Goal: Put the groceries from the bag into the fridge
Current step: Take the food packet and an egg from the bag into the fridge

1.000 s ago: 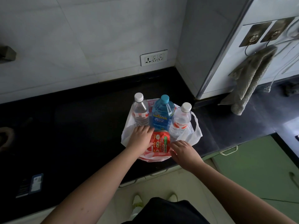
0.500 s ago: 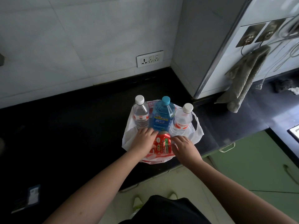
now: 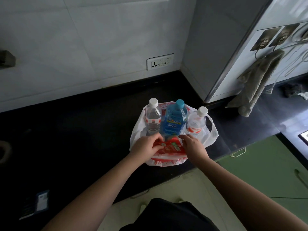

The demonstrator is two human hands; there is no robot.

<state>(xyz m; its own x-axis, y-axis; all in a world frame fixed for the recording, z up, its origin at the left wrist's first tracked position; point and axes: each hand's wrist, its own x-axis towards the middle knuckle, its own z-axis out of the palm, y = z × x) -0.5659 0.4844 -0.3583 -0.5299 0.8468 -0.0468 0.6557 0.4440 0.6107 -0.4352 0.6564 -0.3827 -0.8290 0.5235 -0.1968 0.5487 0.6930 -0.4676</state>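
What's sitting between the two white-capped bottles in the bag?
The blue bottle with a blue cap stands between them, seen in the head view.

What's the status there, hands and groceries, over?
Left hand and right hand both gripping the red packet in the bag. Three bottles upright behind it. Nothing blocking, over.

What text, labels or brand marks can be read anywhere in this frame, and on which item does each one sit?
No text here reads clearly enough to quote.
Blue bottle: yellow and white label print, blurred.
Left clear bottle: red label, too small.
Right clear bottle: red lettering, blurred.
Red packet between left hand and right hand: print unreadable.
Plastic bag: red print, illegible.
Card on the counter: too small.
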